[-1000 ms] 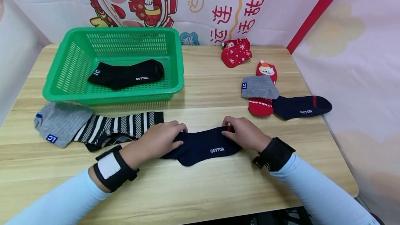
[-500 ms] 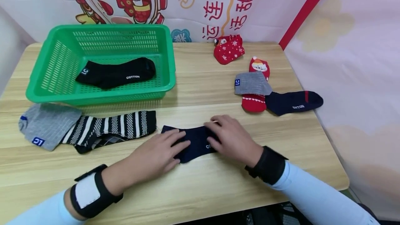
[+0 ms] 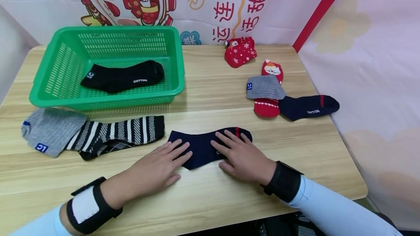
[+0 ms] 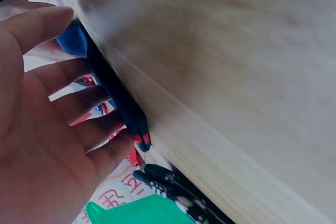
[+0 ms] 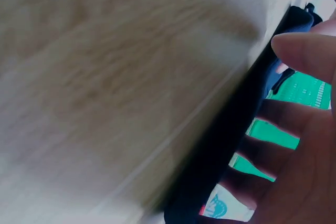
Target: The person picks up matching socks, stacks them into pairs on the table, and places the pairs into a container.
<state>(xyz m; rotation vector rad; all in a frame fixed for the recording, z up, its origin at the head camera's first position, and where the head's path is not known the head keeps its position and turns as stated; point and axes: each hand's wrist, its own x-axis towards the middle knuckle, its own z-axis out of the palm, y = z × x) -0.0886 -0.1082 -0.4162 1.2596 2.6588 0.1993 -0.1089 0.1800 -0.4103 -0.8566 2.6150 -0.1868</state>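
Note:
A navy sock (image 3: 201, 145) with a red stripe near its toe lies flat on the table in front of me. My left hand (image 3: 149, 172) rests its spread, straight fingertips on the cuff end. On the toe half lie the straight fingers of my right hand (image 3: 247, 157), partly covering the white lettering. In the left wrist view the sock (image 4: 118, 90) runs along under the fingertips, and the palm is bare. The right wrist view shows the sock (image 5: 231, 119) as a dark strip beside the extended fingers.
A green basket (image 3: 108, 103) at the back left holds a black sock (image 3: 123, 77). Before it lie a grey sock (image 3: 57, 130) and a striped sock (image 3: 123, 132). At right are another navy sock (image 3: 310, 107), a grey sock (image 3: 265, 87) and red socks (image 3: 241, 52).
Both hands have gone from gripping the navy sock's ends to lying on it with straight fingers. The sock has shifted slightly left in view, and its red stripe shows again. The camera view shifted too.

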